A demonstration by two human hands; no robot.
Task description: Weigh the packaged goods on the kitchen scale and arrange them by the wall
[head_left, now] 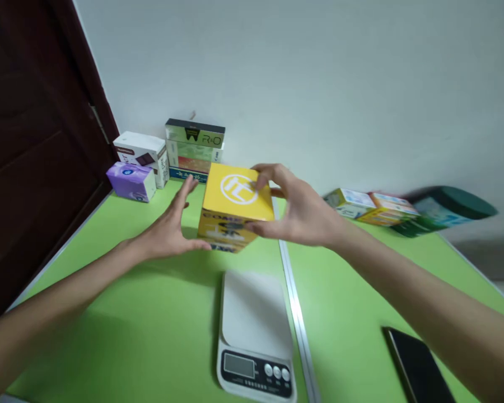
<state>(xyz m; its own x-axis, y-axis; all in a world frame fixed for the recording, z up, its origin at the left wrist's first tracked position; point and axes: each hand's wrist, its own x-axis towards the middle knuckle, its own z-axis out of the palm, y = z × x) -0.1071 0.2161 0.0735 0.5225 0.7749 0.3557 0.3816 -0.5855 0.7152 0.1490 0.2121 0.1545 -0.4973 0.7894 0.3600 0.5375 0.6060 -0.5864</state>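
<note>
A yellow cardboard cube box with a white circular logo on its top [237, 204] sits at the middle of the bright green table [151, 313], just beyond a white digital kitchen scale [255, 330] whose dark display and three round buttons face the near edge. Whether the box rests on the table or is lifted just clear of it cannot be told. The person's right hand [300, 210] is clamped on the box from its right side, fingers curled over the top far edge and the thumb pressed against the near right face. The left hand [170, 224] lies spread and open against the box's left side, thumb touching the lower near corner and fingers reaching along the far left face, not closed round it. At the far left, against the pale wall, a small purple box [131, 181] stands beside a white box with a dark panel [145, 154], and next to them is a stack of flat boxes topped by a black-lidded one [194, 148]. At the far right lie a few colourful cartons [372, 207] and a blurred dark green container [445, 210]. A black smartphone [418, 366] lies flat at the near right. A silver metal strip [296, 313] runs from near to far through the table, just right of the scale.
</note>
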